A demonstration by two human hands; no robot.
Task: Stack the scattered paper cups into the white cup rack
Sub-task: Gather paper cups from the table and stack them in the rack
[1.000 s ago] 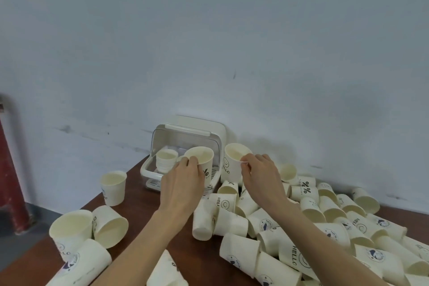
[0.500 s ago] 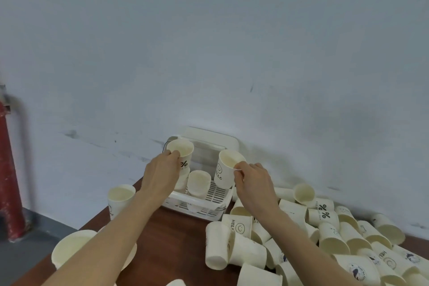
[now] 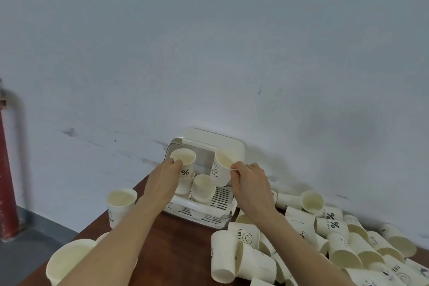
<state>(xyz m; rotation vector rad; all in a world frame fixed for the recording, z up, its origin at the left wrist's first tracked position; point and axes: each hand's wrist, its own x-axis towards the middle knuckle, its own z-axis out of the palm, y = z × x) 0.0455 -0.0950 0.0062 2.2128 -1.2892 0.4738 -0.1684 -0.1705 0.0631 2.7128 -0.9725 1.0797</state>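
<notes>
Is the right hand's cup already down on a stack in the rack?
No: the right hand holds it tilted above the rack.

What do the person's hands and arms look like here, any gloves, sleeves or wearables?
Both are bare: the left hand and right hand wear no gloves, and no rings, watch or bands show. Both forearms are uncovered right to the bottom edge of the head view, with no sleeve visible. No markings or tape.

Dim, even indoor light, soft shadows on the wall (image 3: 232, 53), slight blur, wide-angle edge bending.
</notes>
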